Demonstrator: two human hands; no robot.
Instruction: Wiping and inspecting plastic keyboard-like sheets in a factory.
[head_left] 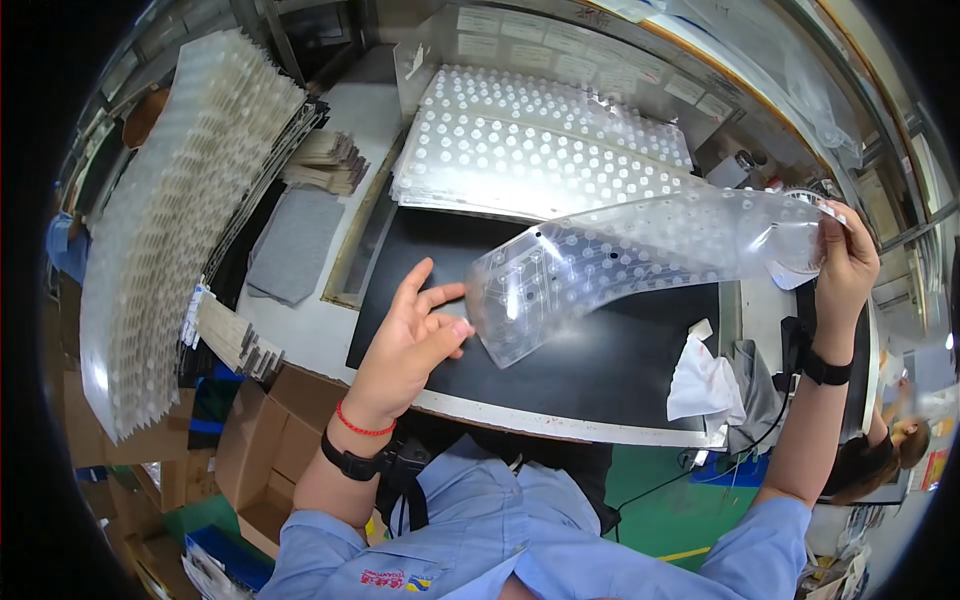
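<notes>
A long, clear plastic sheet (pixel 600 255) with rows of round spots bends and twists above the black work surface (pixel 420 245). My right hand (pixel 847 262), raised at the far right, pinches one end of it between thumb and fingers. At the other end is my left hand (pixel 408 335), palm turned up and fingers apart. Its fingertips are at the sheet's left edge; whether they touch it is hard to tell. Behind the sheet lies a stack of similar clear sheets (pixel 500 150) with white round spots.
A tall stack of translucent sheets (pixel 170 220) leans at the left. Near it are grey cloths (pixel 295 245) and pale strips (pixel 325 160). A white cloth (pixel 703 380) lies at the table's front right. An open cardboard box (pixel 262 455) stands below left. Another person (pixel 880 450) is at the far right.
</notes>
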